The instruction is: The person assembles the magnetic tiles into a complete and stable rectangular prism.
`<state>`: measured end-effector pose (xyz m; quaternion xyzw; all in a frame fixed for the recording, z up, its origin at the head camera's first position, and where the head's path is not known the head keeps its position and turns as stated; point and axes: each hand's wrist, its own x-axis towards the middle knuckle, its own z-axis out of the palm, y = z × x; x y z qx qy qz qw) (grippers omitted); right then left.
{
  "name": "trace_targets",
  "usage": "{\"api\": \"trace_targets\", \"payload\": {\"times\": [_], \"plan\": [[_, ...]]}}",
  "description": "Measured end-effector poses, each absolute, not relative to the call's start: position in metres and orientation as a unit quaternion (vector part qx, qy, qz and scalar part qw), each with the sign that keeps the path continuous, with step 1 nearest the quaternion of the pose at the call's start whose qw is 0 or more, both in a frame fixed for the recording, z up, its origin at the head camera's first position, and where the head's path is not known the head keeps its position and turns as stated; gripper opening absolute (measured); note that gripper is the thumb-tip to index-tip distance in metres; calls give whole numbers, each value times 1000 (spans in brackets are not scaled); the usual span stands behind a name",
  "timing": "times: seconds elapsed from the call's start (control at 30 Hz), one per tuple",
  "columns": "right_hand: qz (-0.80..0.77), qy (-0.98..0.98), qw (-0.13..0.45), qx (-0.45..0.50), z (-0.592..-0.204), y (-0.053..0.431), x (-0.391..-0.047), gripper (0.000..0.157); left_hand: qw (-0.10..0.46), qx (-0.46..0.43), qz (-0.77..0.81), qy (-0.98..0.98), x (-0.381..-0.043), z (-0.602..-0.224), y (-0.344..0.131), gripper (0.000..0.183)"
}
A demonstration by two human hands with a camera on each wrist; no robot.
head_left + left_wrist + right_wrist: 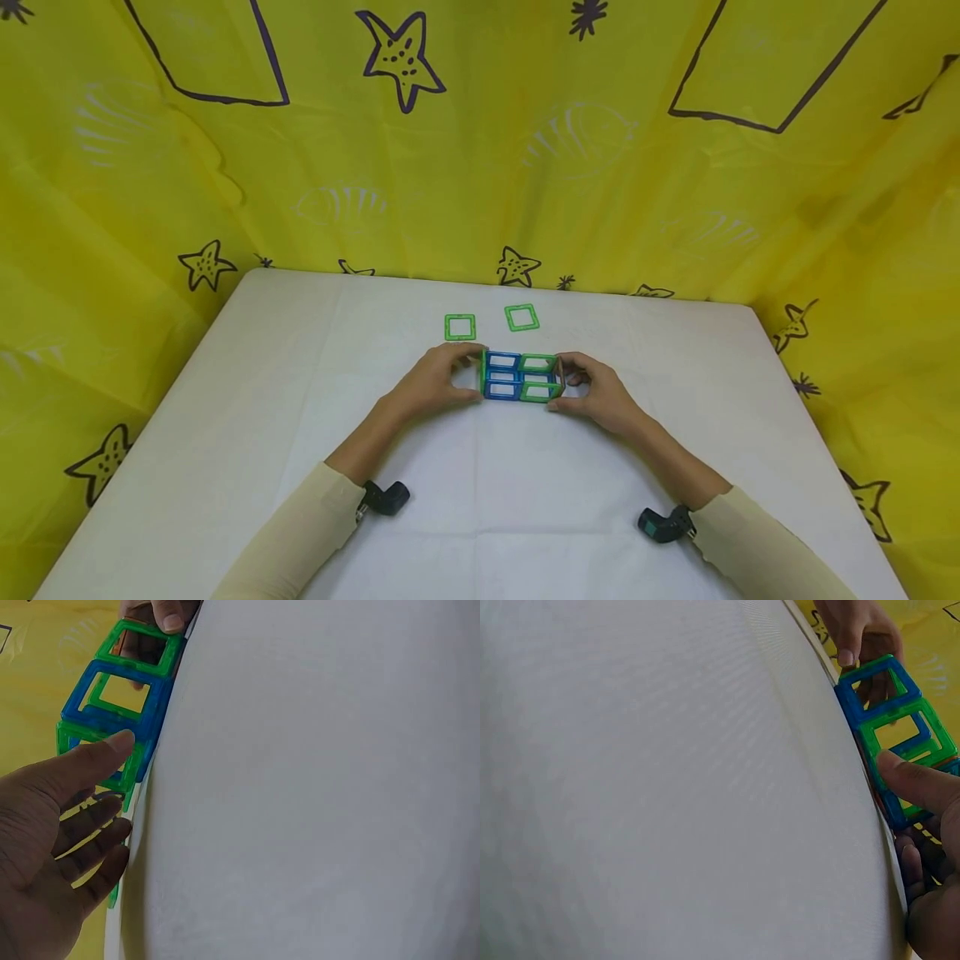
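A small open-topped box of square magnetic tiles (503, 391) stands on the white table, blue on its left half and mostly green on its right. A green tile (483, 374) forms its left end and a reddish-brown one (560, 377) its right end. My left hand (435, 382) grips the left end, thumb at the near corner and fingers round the far one. At the right end, my right hand (602, 397) holds the box between thumb and fingers. In the right wrist view the right thumb (911, 778) presses a green side tile (868, 739).
Two loose green square tiles lie flat behind the box, one (460, 337) just beyond the left hand and another (522, 328) farther right. A yellow curtain (465, 192) with stars and fish hangs along the table's back and sides. White cloth (525, 500) covers the tabletop.
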<state>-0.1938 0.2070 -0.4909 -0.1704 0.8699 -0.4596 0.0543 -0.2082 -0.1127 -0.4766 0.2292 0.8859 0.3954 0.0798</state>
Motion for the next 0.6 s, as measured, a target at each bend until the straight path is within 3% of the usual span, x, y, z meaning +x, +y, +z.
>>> {"api": "trace_targets", "payload": {"times": [0.27,0.6], "plan": [[-468,865,59,-171,-490,207,-193,70,77,219,402,885,-212,-478,-120,73],[-471,863,61,-171,-489,206,-194,70,5,139,364,921,-219,-472,-127,65]]}}
